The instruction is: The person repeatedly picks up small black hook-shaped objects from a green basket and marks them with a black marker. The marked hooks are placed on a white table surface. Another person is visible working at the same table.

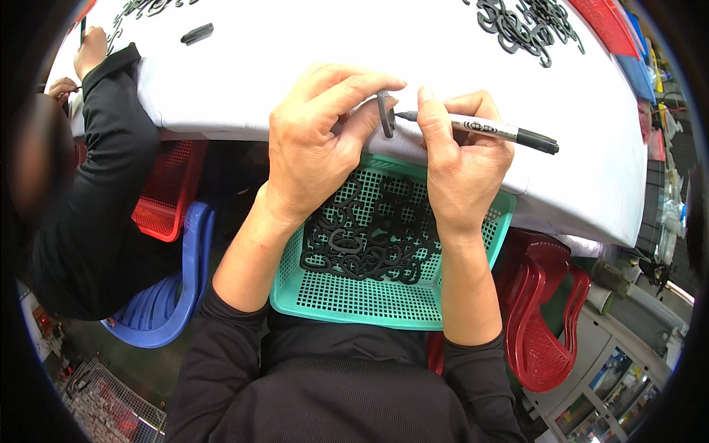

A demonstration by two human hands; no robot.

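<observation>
Above the teal mesh basket (354,303) on the lap, at the white tabletop (413,44) edge: left hand (314,144) pinching a small black plastic part (385,112) upright, grip closed on it; right hand (461,159) clasping a black marker (484,129), tip touching the part. More black parts (369,236) heaped in the basket.

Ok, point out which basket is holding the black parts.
The teal basket on the person's lap, under both hands, holds the black parts. The red basket at the left, beside the co-worker, shows none.

Bright, even light; fisheye-warped, dark-vignetted edges
</observation>
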